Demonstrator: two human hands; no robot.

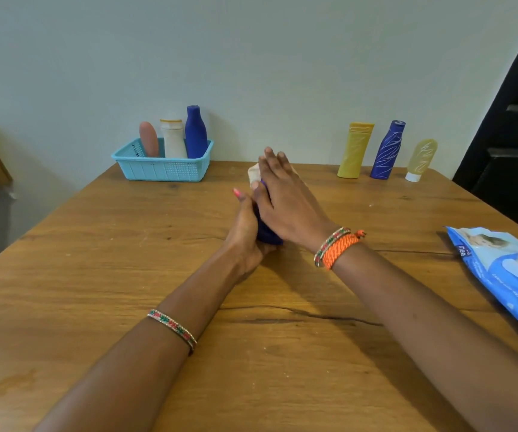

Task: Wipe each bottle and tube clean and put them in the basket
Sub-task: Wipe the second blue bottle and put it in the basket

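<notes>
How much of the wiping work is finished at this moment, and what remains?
Done: three items stand in the basket: a pink tube, a white bottle and a blue bottle. In hand: the left hand grips a dark blue bottle while the right hand rubs it with a wipe. Left: the yellow tube, the scribbled blue bottle and the pale tube.

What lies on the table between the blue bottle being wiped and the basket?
Nothing visible: bare table separates the blue bottle, held in the left hand under the right hand, from the basket.
</notes>
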